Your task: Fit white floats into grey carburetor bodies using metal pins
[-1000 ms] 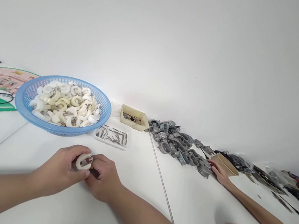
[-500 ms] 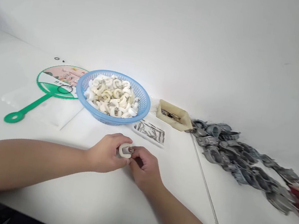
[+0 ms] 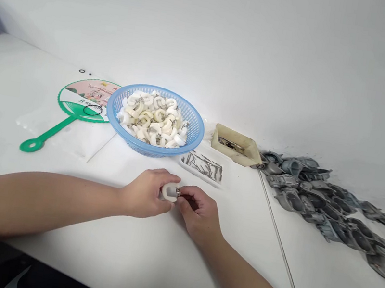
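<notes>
White plastic shows between the two hands: a C-shaped ring with a small metal fitting at one end, held low over the white table. The left hand closes around the ring's curve, its fingers folded over the plastic so that only a sliver of white shows. The right hand comes in from the other side, its thumb and fingers bent close around the metal end, though exactly where they press is partly hidden. The two hands touch at the knuckles. The ring looks light and stiff, and the smooth plastic may be a little slippery, so its thick curve seems the surest place to hold, leaving the tiny fitting for a fingertip pinch. Just beyond the hands sits a shallow white tray of thin metal pins. Beside it, a blue plastic basket is heaped with more white and cream rings, many carrying metal bits. To the left lies a paper hand fan with a green handle, a black rubber O-ring resting on it. Farther right, past a beige plastic tray of small dark parts, grey metal castings trail along the wall.
</notes>
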`<state>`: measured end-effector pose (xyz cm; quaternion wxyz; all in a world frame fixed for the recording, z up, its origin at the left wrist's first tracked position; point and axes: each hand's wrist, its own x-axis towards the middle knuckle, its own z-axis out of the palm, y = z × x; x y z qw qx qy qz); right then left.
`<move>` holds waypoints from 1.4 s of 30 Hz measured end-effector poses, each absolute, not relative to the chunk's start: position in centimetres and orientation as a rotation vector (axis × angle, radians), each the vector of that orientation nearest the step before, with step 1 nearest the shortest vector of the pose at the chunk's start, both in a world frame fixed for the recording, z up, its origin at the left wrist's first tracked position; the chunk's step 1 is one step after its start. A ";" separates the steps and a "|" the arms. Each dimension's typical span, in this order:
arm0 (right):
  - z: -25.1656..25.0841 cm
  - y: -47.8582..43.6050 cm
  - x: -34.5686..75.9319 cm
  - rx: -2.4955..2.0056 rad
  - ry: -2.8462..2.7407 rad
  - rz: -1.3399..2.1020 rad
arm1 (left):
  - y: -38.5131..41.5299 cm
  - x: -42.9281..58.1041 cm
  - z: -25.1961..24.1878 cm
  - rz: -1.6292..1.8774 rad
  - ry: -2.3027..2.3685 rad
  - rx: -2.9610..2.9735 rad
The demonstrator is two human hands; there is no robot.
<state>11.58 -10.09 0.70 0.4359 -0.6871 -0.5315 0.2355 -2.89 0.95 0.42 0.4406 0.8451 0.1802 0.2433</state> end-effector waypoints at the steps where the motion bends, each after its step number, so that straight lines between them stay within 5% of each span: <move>1: 0.7 -10.1 11.6 -1.714 -1.324 0.589 | 0.9 -2.9 0.5 0.599 0.449 2.098; 42: 0.4 -10.3 12.0 -1.723 -1.353 0.543 | 1.0 -2.9 0.7 0.570 0.469 2.084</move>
